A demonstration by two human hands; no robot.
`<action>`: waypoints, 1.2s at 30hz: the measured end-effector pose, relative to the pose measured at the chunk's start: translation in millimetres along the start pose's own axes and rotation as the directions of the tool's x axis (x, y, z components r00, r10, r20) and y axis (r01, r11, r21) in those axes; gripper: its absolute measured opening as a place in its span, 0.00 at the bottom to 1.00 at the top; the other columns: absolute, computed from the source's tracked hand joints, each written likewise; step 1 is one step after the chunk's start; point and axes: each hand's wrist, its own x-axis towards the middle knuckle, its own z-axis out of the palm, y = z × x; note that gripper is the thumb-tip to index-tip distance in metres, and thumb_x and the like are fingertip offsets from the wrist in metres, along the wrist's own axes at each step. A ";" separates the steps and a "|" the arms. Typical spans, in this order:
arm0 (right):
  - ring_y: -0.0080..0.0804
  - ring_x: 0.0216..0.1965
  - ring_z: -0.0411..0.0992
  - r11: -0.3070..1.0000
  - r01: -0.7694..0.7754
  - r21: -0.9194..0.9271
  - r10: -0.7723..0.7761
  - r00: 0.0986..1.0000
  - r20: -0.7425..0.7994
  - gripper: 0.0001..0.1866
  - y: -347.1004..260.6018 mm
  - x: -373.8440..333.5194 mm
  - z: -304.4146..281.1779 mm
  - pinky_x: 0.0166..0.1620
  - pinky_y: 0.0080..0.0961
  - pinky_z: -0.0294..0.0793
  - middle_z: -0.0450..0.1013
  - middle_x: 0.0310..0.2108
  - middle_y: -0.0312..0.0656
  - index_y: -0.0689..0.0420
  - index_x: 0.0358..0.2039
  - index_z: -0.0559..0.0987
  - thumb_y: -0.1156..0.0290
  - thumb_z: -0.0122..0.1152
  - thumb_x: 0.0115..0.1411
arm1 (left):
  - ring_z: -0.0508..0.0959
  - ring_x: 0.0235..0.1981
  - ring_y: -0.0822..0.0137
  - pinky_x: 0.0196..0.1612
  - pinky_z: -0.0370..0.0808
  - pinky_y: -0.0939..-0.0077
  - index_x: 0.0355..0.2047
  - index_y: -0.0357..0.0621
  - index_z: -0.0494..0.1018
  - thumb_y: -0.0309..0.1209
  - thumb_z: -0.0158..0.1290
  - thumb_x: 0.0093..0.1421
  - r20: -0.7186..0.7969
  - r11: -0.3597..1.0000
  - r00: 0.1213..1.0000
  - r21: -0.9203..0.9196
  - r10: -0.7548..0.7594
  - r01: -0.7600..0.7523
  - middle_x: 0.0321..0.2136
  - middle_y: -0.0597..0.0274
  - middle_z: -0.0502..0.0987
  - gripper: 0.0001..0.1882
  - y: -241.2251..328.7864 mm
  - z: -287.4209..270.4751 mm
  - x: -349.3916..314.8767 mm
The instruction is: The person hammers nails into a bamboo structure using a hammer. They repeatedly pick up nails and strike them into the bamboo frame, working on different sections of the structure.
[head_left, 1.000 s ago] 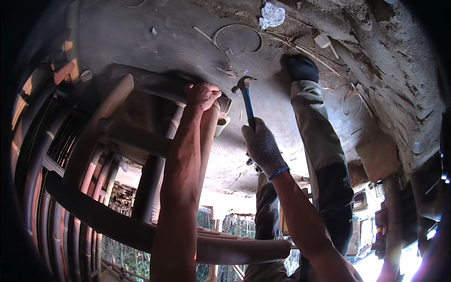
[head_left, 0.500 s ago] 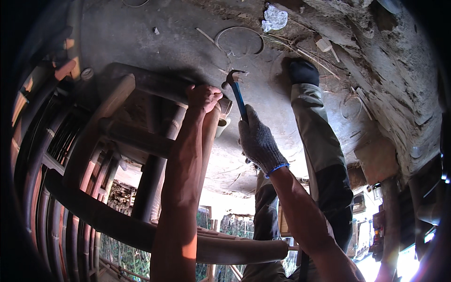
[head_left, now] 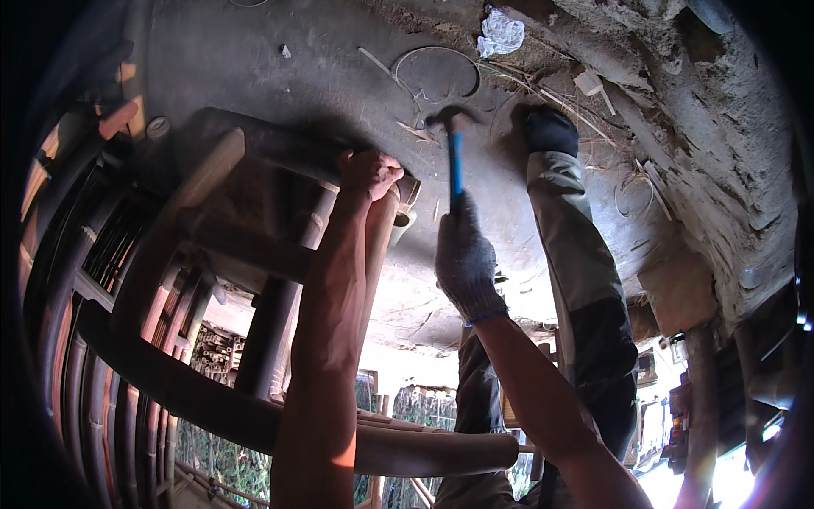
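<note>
My bare left hand (head_left: 370,176) is closed on the end of a bamboo pole, at the corner of a bamboo furniture frame (head_left: 229,416). Just right of those fingers, two cut pole ends (head_left: 405,208) stick out. A knitted grey glove covers my right hand (head_left: 466,259), which grips a claw hammer (head_left: 457,161) by its blue handle. The hammer stands apart from the frame, to the right of the corner, with its head blurred by motion. Whether my left fingers also pinch something small is hidden.
Several bamboo poles (head_left: 110,407) stand at the left. A hoop of thin strip (head_left: 437,72), loose slivers and a crumpled clear plastic piece (head_left: 500,32) lie on the grey floor. My leg (head_left: 568,220) stretches out at right, beside a rough earthen wall (head_left: 712,153).
The hammer has swung rightward and away from the frame corner, and its handle is more upright. My left hand and the bamboo frame have stayed in place.
</note>
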 end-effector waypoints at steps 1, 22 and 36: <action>0.50 0.28 0.77 0.988 0.121 -0.101 -0.118 0.993 0.029 0.23 12.5 7.0 4.2 0.33 0.44 0.75 0.75 0.25 0.54 0.54 0.63 0.65 0.62 0.46 0.70 | 0.80 0.48 0.64 0.61 0.56 0.45 0.40 0.61 0.84 0.49 0.53 0.63 -0.019 1.000 1.000 -0.001 0.002 -0.002 0.42 0.69 0.84 0.15 0.4 -2.2 -0.4; 0.64 0.36 0.76 0.952 0.144 -0.271 -0.112 0.985 0.130 0.16 43.3 39.1 -3.1 0.37 0.54 0.72 0.77 0.32 0.62 0.55 0.46 0.72 0.58 0.42 0.72 | 0.80 0.52 0.57 0.53 0.77 0.67 0.60 0.36 0.63 0.46 0.68 0.46 0.384 0.938 0.871 -0.028 -0.308 0.345 0.51 0.50 0.78 0.45 79.4 -54.1 -69.3; 0.62 0.28 0.75 0.983 0.112 0.145 -0.084 0.979 -0.187 0.14 7.1 26.2 9.2 0.31 0.52 0.74 0.74 0.26 0.62 0.64 0.38 0.69 0.63 0.48 0.70 | 0.75 0.59 0.55 0.60 0.72 0.67 0.67 0.39 0.58 0.41 0.64 0.48 0.444 0.891 0.810 -0.053 -0.383 0.451 0.58 0.39 0.71 0.47 61.8 -50.5 -81.0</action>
